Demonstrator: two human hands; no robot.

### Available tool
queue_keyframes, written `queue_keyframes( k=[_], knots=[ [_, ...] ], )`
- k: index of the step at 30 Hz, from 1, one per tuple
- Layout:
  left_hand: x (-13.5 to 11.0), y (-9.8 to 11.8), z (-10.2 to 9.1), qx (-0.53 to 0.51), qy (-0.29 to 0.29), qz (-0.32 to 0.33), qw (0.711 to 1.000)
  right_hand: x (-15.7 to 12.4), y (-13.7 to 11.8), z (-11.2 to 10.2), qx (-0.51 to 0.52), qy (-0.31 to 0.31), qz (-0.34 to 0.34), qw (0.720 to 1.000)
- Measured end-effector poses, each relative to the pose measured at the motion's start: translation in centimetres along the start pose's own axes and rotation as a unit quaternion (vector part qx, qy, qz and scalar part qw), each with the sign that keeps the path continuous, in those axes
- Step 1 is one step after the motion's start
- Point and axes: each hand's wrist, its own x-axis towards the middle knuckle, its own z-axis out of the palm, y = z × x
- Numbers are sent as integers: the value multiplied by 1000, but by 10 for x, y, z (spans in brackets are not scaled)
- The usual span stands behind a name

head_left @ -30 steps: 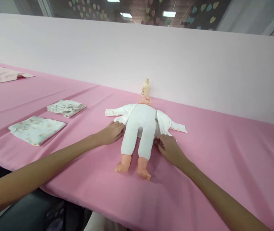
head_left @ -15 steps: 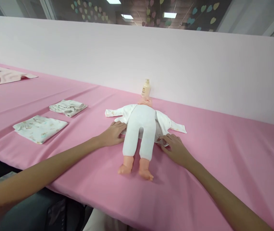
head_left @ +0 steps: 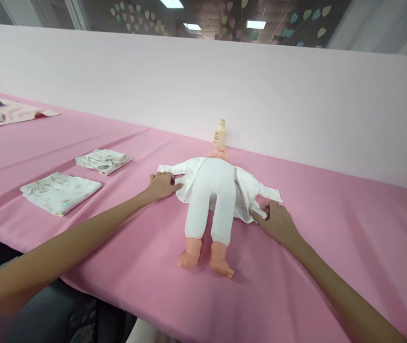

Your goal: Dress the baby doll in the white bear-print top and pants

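A baby doll with a white cloth body lies on its back in the middle, its bare feet toward me. Its arms are in the sleeves of a white baby shirt, which is spread open beneath it. At the shirt's left edge, just below the sleeve, my left hand is closed with thumb and fingers pinching the cloth. My right hand pinches the lower right corner of the shirt, drawn out from the doll's side. Most of the doll's head is out of sight behind its body.
A pump bottle stands behind the doll's head, against the white wall. Two folded printed cloths lie to the left on the pink table cover. Farther left, a pale pink mat carries other items.
Both hands have moved outward from the doll's sides, and the left also moved farther back. The shirt's front panels are now spread wider to either side.
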Motion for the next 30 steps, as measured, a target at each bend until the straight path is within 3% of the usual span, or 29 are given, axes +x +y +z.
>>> queue_keyframes(
  k=[3, 6, 10, 13, 15, 19, 22, 25, 26, 28, 30],
  knots=[
    [2, 7, -4, -3, -20, -15, 1000, 7, -9, -14, -5, -98, 34, 995],
    [-13, 3, -11, -117, -14, -51, 992, 6, -11, -37, 23, -176, 43, 983],
    [-44, -14, -28, -261, 6, -93, 961, -2, -1, -64, 191, -195, 96, 957],
    [-58, -25, -40, -222, -11, -109, 969, -6, 6, -69, 353, -193, 133, 906],
    [-61, -29, -44, -153, -31, -104, 982, -8, 9, -67, 401, -188, 156, 883],
    [-58, -34, -42, -65, -5, -69, 995, -12, 20, -68, 317, -195, 192, 908],
    [-46, -35, -39, -48, 59, -42, 996, -8, 37, -83, 253, -228, 182, 923],
    [-16, -24, -37, -59, 99, 23, 993, 17, 49, -99, 201, -270, 152, 929],
    [-2, -16, -37, -69, 95, 50, 992, 30, 49, -101, 179, -262, 145, 937],
    [28, 3, -37, -91, 65, 87, 990, 58, 39, -98, 148, -182, 138, 962],
    [59, 25, -35, -109, 17, 84, 990, 85, 19, -85, 136, -104, 118, 978]
  ],
)
